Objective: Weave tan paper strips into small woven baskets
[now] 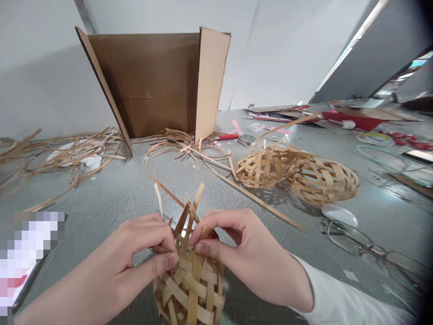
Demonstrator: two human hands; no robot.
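A small woven bamboo basket [191, 289] stands on the grey table close in front of me, its loose strip ends sticking up around the rim. At the left side of that rim, my left hand [145, 248] pinches the weave between thumb and curled fingers. My right hand [230, 243] grips an upright bamboo strip [205, 232] at the basket's near right rim, thumb against index finger. Both hands meet close together at the opening. Two more strips cross above the far rim. The fingers of my left hand partly hide what they hold.
Two finished-looking woven baskets [323, 180] lie on their sides to the right, by a pair of glasses [372, 248]. Loose bamboo strips [91, 149] are heaped at the left. An upright cardboard piece [152, 85] stands behind; a phone [27, 262] lies at the left edge.
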